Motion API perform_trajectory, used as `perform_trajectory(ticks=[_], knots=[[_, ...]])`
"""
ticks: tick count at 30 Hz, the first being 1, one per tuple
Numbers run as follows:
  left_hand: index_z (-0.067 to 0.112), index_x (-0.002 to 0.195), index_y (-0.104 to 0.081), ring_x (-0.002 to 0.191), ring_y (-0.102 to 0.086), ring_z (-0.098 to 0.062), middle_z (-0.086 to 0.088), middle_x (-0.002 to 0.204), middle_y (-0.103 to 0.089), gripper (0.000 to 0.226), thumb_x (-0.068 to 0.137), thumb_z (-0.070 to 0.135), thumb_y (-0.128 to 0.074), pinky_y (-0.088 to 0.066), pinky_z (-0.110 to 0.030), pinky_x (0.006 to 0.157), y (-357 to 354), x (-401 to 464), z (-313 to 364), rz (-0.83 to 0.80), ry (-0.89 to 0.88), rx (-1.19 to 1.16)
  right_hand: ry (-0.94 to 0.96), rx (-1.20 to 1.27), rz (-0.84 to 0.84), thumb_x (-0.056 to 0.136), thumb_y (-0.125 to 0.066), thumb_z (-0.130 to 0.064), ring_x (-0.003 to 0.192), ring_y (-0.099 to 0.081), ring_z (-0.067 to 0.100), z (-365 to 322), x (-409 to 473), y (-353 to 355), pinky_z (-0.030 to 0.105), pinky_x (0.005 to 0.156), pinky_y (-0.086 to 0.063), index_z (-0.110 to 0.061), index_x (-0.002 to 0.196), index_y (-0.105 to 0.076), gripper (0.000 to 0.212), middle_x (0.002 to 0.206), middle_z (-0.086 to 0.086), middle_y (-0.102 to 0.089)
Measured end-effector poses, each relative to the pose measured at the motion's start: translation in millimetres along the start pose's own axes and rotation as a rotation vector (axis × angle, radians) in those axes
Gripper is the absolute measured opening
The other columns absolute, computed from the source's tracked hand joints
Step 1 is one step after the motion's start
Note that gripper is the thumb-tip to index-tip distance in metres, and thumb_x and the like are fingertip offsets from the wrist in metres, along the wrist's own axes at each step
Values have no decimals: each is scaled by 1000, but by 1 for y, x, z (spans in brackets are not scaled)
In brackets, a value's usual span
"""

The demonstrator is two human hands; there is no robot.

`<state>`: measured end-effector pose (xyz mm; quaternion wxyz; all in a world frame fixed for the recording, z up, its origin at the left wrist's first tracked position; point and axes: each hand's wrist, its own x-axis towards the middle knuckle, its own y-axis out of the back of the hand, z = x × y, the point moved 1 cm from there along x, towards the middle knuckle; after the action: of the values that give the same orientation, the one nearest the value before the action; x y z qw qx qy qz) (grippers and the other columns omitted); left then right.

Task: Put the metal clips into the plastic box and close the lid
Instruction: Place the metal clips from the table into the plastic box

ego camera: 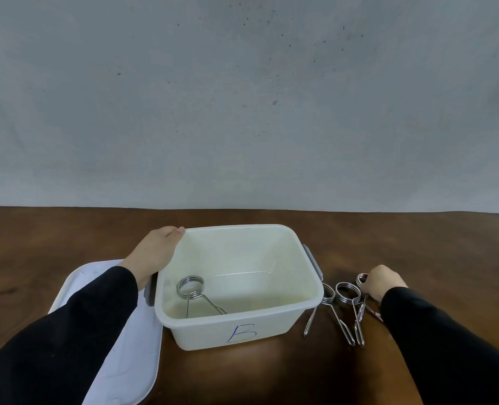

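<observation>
A white plastic box (271, 325) with a blue "B" on its front stands open in the middle of the brown table. One metal clip (191, 286) lies inside it at the left. My left hand (154, 252) rests against the box's left wall. Its white lid (125, 361) lies flat on the table to the left, partly under my left sleeve. To the right of the box lie three metal clips: one (327, 296) against the box, one (348, 293) in the middle, and one (361, 278) under my right hand (384, 283), whose fingers close on it.
The box has grey latches on its left (148, 296) and right (312, 261) sides. A grey wall rises behind the table's far edge. The table's right corner shows at the far right.
</observation>
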<state>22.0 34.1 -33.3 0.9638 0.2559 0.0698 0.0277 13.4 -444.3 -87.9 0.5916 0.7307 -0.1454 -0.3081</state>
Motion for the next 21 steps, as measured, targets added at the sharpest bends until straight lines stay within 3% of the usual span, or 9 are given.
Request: perform_trajectory(ticks=[5,11,14,17,21], knots=[[11,112,-68,109,-62,-34,-15,113,-70,41,102,41,-43,-45,-38,85,1,-2,2,-14,10,-3,22,99,97,87,-72,-21,77,-67,31,4,2,3,32,66,-51,-3,87,-72,18,81,13,-72],[11,104,-69,98,-64,-33,-18,107,-70,42,101,42,-42,-46,-39,82,2,0,0,-21,0,6,75,180,174,84,-65,-10,60,-59,31,5,-8,20,29,53,-42,-5,61,-62,24,62,11,-63],[11,106,-69,103,-63,-34,-15,107,-70,41,102,42,-42,-46,-38,83,2,0,-1,-22,2,9,119,184,218,88,-64,-14,60,-61,27,0,-20,38,30,57,-46,-3,64,-68,26,62,10,-65],[9,105,-67,92,-61,-27,-15,106,-70,41,102,40,-41,-44,-36,78,1,-2,1,-24,-1,-10,243,197,308,90,-65,-15,71,-67,31,-20,-40,69,35,69,-53,-3,75,-75,22,71,13,-71],[5,102,-65,88,-53,-22,-12,101,-64,39,103,36,-42,-39,-33,74,0,-6,5,-21,1,-42,498,327,301,88,-69,-24,67,-60,26,-83,-94,127,31,61,-43,-18,80,-71,10,80,6,-68]])
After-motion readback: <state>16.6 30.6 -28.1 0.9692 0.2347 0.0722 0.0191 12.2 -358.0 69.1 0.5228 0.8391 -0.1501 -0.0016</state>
